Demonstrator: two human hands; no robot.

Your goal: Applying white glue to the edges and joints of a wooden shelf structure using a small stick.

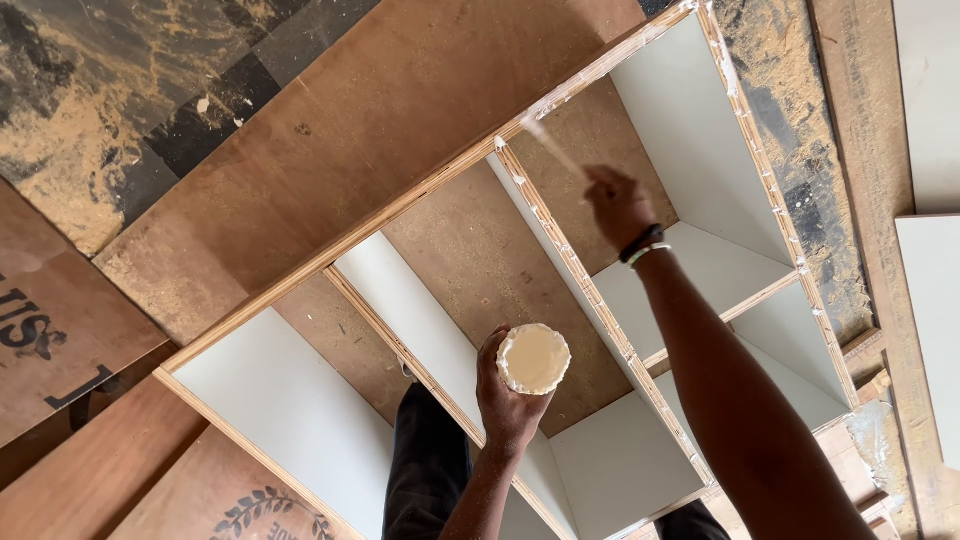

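Beyond the hands: dark floor [120,90] w/ tan sawdust patches, upper left. Brown plywood sheets [330,130] lying flat, left & below, some w/ dark stencilled marks. Right of hands: dusty strip [790,110], pale boards [930,300] at edge. Even daylight, soft shadows.

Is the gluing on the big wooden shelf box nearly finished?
Partly. Pale glue already shows along the cabinet frame's far and right edges. Right now the right hand reaches to the divider's top end with a blurred stick, while the left hand holds a tub of cream-coloured glue. The near-left edges look bare, so those seem left.
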